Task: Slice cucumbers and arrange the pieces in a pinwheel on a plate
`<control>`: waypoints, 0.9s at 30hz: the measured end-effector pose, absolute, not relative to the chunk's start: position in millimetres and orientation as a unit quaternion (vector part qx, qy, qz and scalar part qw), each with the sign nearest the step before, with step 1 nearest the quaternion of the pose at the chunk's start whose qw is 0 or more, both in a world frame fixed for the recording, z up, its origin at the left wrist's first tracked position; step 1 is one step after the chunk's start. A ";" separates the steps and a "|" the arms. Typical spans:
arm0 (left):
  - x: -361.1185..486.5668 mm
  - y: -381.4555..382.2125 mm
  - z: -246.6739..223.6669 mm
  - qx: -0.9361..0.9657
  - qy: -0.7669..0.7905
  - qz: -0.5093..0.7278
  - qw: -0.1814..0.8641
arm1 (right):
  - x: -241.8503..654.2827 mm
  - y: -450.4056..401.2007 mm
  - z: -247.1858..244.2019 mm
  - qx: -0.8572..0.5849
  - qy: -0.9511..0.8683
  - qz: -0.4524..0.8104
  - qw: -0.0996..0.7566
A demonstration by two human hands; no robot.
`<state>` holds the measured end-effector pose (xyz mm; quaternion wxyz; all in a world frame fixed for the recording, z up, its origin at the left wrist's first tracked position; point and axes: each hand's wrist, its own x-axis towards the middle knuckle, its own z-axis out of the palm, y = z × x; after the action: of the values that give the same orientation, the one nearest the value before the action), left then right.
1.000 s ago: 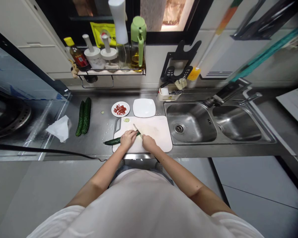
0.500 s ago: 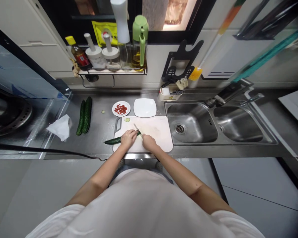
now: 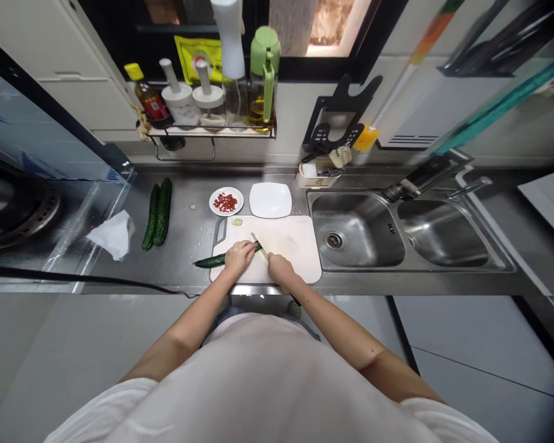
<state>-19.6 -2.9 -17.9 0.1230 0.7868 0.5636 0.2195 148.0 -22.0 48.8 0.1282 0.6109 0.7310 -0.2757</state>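
A dark green cucumber point(image 3: 209, 261) lies across the left part of a white cutting board point(image 3: 300, 246), its left end jutting past the board's edge. My left hand point(image 3: 239, 257) is closed over the cucumber near its right end. In my right hand point(image 3: 281, 269) is a knife point(image 3: 261, 247), its handle hidden by the fingers. The pale blade slants up to the left, beside the cucumber's right end; whether it touches cannot be made out. A small cucumber slice point(image 3: 237, 222) rests near the board's upper left corner.
Behind the board stand a small plate of chopped red pieces point(image 3: 225, 202) and a white square plate point(image 3: 270, 200). Two whole cucumbers point(image 3: 157, 214) and a crumpled white cloth or paper point(image 3: 113, 235) lie to the left. A double sink point(image 3: 357, 269) is on the right; a bottle rack point(image 3: 212, 130) hangs above.
My right hand and the knife have shifted slightly to the right. My left hand stays on the cucumber in about the same place. The whole view has moved a little.
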 end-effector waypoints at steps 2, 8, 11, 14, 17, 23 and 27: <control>-19.6 -2.7 -19.2 0.787 0.564 0.219 0.120 | 144.2 -17.6 49.2 0.612 0.730 -0.276 0.129; -19.9 -1.8 -21.7 0.789 0.563 0.219 0.114 | 137.3 -9.5 51.0 0.610 0.733 -0.275 0.120; -20.0 -1.6 -20.4 0.788 0.564 0.218 0.118 | 139.6 -13.6 50.0 0.613 0.730 -0.272 0.132; -19.8 -2.1 -18.2 0.787 0.565 0.215 0.123 | 142.6 -19.3 48.4 0.615 0.730 -0.266 0.133; -19.5 -3.0 -16.6 0.787 0.567 0.211 0.124 | 142.6 -20.9 48.9 0.617 0.730 -0.262 0.137; -19.1 -3.1 -17.7 0.786 0.571 0.204 0.121 | 136.7 -12.9 52.7 0.612 0.732 -0.266 0.138; -19.5 -2.5 -19.7 0.785 0.571 0.207 0.119 | 134.6 -9.5 51.0 0.611 0.732 -0.270 0.134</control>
<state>-19.5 -2.5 -19.7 0.1186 0.7855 0.5712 0.2066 134.6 -9.5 51.0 0.1337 0.6114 0.7317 -0.2702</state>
